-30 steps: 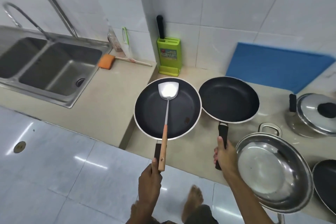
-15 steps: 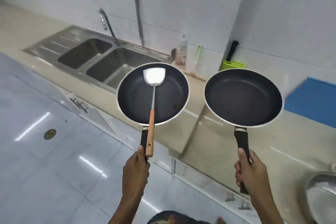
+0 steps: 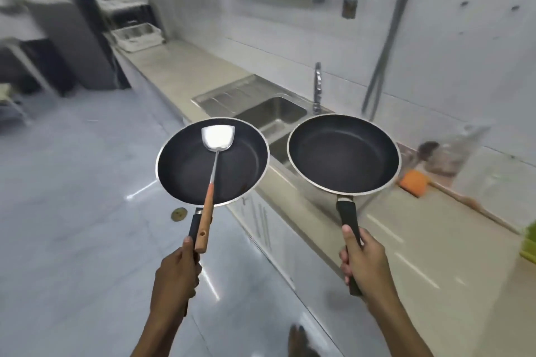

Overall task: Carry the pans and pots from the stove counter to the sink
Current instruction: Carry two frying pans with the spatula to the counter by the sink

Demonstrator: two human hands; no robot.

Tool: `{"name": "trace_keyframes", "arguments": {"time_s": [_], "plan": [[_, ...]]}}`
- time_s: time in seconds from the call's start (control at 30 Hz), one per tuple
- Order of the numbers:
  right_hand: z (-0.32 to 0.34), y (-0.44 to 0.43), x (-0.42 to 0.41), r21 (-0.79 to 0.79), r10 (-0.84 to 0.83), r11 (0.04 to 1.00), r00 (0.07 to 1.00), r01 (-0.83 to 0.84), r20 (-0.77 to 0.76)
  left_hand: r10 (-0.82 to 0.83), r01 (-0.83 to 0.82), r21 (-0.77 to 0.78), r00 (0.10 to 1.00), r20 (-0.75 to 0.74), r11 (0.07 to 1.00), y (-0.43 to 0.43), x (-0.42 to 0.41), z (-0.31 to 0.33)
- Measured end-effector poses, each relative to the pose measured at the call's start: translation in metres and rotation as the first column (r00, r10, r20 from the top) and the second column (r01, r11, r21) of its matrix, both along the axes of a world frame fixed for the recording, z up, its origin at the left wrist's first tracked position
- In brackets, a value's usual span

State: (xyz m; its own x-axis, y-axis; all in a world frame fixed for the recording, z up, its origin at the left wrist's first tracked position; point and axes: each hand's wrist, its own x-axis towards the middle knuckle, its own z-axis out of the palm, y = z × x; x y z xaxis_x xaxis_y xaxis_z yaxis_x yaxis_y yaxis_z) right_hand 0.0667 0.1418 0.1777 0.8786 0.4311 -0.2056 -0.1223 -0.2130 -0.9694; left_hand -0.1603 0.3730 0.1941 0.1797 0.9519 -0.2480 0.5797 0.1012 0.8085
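- Head view, nearest first: the person's left hand (image 3: 176, 271) has its fingers curled tight round the black handle of the left black non-stick frying pan (image 3: 185, 171), thumb lying along the grip.
- A steel spatula with an orange wooden handle (image 3: 213, 164) lies in that pan, its shiny blade resting on the dark base; its handle runs back over the rim to just beside the thumb, though I cannot tell whether the hand grips it too.
- The right hand (image 3: 366, 262) is wrapped the same way round the black handle of the right black non-stick frying pan (image 3: 344, 153), thumb up along the grip.
- Both pans are held level in the air, side by side and apart, the left one over the glossy grey tiled floor (image 3: 72, 211), the right one over the front edge of the beige counter (image 3: 420, 243).
- Just beyond the pans sits the stainless steel double sink (image 3: 269, 113), partly hidden by them, with its chrome tap (image 3: 318, 87) at the back.
- An orange sponge (image 3: 413, 182) lies on the counter to the right of the sink.
- Far down the counter stand blurred white wire racks (image 3: 136, 35).
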Motion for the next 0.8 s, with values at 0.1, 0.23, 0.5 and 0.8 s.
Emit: {"name": "trace_keyframes", "arguments": {"time_s": [0.1, 0.23, 0.5, 0.8], "plan": [[0.0, 0.09, 0.012, 0.021, 0.092, 0.996, 0.996, -0.091, -0.006, 0.065, -0.065, 0.004, 0.997, 0.031, 0.998, 0.072, 0.0, -0.001], [0.003, 0.214, 0.031, 0.039, 0.197, 0.98, 0.98, -0.196, -0.022, 0.15, -0.151, 0.033, 0.988, 0.025, 0.988, 0.173, 0.013, 0.0], [0.022, 0.449, 0.061, 0.029, 0.262, 0.965, 0.964, -0.261, -0.041, 0.241, -0.241, 0.035, 0.97, -0.005, 0.97, 0.387, 0.036, 0.016], [0.009, 0.682, 0.082, 0.014, 0.23, 0.973, 0.973, -0.23, 0.007, 0.192, -0.194, 0.046, 0.98, 0.049, 0.98, 0.632, 0.061, -0.003]]}}
